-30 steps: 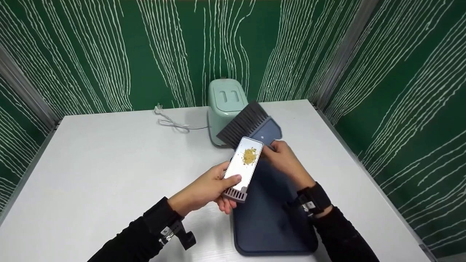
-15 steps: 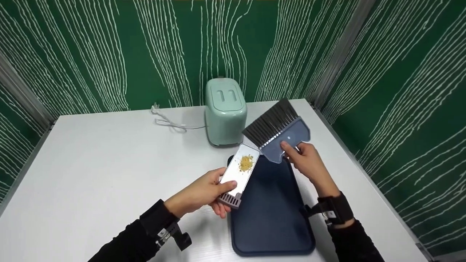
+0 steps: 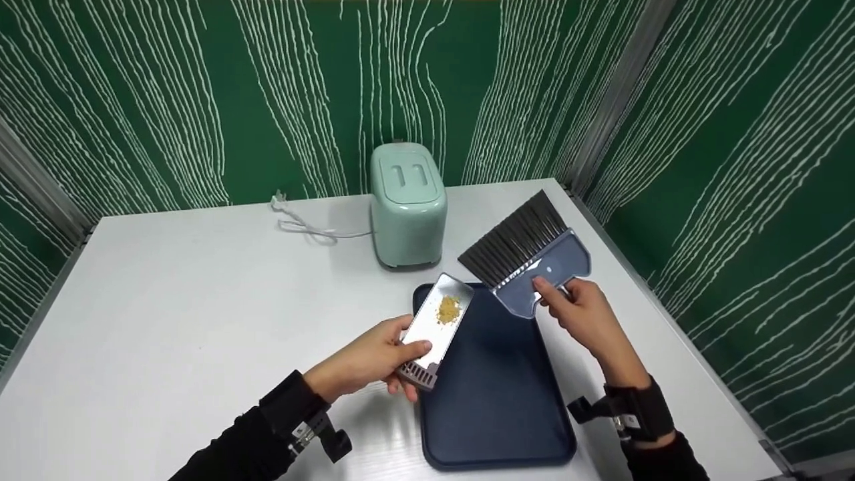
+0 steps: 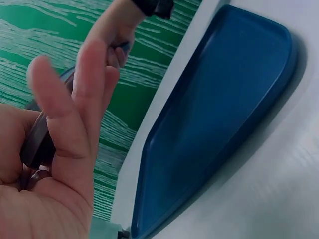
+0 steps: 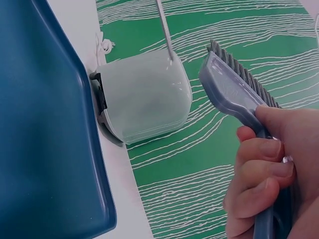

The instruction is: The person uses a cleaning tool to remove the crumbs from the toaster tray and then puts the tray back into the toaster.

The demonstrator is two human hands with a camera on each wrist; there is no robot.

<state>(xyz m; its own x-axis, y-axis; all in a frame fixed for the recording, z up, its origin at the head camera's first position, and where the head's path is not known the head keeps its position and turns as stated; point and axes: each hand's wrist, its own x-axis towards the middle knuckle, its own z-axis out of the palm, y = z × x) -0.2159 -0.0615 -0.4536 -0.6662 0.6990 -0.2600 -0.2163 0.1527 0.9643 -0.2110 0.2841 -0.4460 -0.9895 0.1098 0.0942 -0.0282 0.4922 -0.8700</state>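
Observation:
My left hand (image 3: 381, 354) grips a narrow metal crumb tray (image 3: 419, 334) with a slotted end, thumb on top and fingers beneath. Yellowish crumbs (image 3: 449, 310) lie in a small heap near its far end. In the left wrist view, only the crumb tray's dark edge (image 4: 37, 139) shows between thumb and fingers. With my right hand (image 3: 581, 314) I hold a wide cleaning brush (image 3: 544, 270), its dark bristles pointing up and left, apart from the crumb tray. The right wrist view shows fingers wrapped around the brush's blue-grey handle (image 5: 264, 224).
A navy tray (image 3: 494, 407) lies on the white table (image 3: 200, 334) below both hands. Behind it stands a mint-green toaster (image 3: 409, 224), its cord and plug (image 3: 300, 224) lying to the left. Green walls with white lines (image 3: 287, 80) rise behind and at the sides.
The brush has moved right and down, away from the crumb tray, which it overlapped at first. The crumb tray has dropped slightly, its crumbs still on it.

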